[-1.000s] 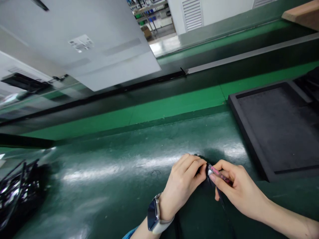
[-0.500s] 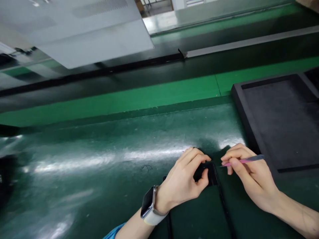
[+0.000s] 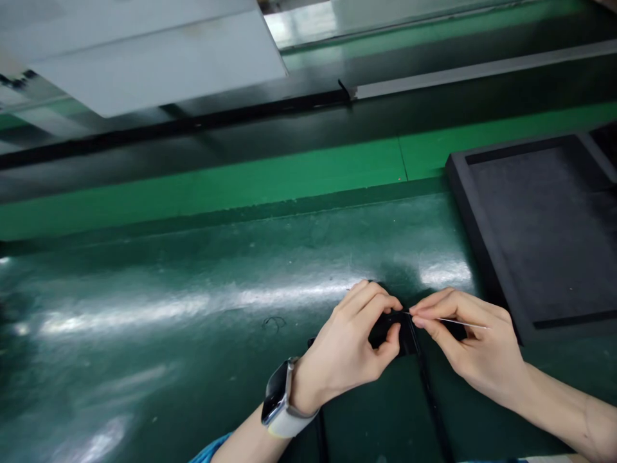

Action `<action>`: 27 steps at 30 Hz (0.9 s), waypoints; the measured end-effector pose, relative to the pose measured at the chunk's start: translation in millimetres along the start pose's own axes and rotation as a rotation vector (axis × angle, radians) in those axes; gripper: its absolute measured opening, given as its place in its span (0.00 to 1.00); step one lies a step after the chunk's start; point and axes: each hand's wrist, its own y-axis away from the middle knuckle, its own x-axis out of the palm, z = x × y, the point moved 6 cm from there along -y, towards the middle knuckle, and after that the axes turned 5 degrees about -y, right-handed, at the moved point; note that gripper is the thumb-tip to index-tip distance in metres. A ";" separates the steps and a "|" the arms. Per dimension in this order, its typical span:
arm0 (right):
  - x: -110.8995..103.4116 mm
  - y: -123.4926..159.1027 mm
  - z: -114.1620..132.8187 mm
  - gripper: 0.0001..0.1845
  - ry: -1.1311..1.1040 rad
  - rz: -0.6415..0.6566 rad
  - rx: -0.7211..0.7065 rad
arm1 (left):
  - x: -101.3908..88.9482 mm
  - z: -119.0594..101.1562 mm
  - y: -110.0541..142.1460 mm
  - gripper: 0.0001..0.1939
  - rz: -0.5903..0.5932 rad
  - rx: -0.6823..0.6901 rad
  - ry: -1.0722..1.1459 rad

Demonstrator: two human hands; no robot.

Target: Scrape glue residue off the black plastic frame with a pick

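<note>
My left hand [image 3: 359, 337], with a watch [image 3: 277, 392] on its wrist, rests over the end of a black frame-like piece [image 3: 409, 341]. Its fingers and thumb curl inward onto that black part, and the hand covers much of it. A slim tweezers-like tool [image 3: 463, 323] is pinched in my right hand [image 3: 475, 341], seen almost edge-on as a thin pale line. Its tip meets the black piece's upper right corner, close to my left fingertips. What lies right at the tip is too small to make out.
A black tray [image 3: 486, 238] with a raised rim lies on the right of the green worktop [image 3: 168, 360]. Left of my hands is a thin dark loop of thread or wire [image 3: 274, 323]. A large pale panel [image 3: 168, 64] stands at the upper left, behind a dark rail.
My right hand has moved left, bringing the tool from beside the black piece to its corner. The tool has turned from its broader pink-and-dark side to its edge. My left hand keeps its pose.
</note>
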 end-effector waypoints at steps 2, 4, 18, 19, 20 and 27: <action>-0.1 -0.6 3.5 0.11 0.004 -0.012 -0.028 | 0.2 0.1 -0.4 0.11 0.000 0.000 0.000; -0.7 -1.7 5.9 0.11 0.006 -0.021 -0.046 | -0.1 -0.1 -0.6 0.10 -0.003 0.001 -0.002; 1.7 -2.8 2.7 0.11 -0.028 -0.018 -0.039 | -1.5 -0.8 0.0 0.09 -0.029 -0.004 -0.001; 1.6 -2.9 2.4 0.11 -0.030 -0.014 -0.034 | -1.4 -0.6 0.1 0.09 -0.029 -0.006 0.001; 1.6 -2.8 2.2 0.11 -0.033 -0.011 -0.029 | -1.4 -0.3 0.1 0.09 -0.030 -0.007 0.003; 3.1 -1.2 -1.4 0.11 -0.075 -0.005 0.011 | -0.2 1.8 -0.8 0.08 -0.059 0.003 0.003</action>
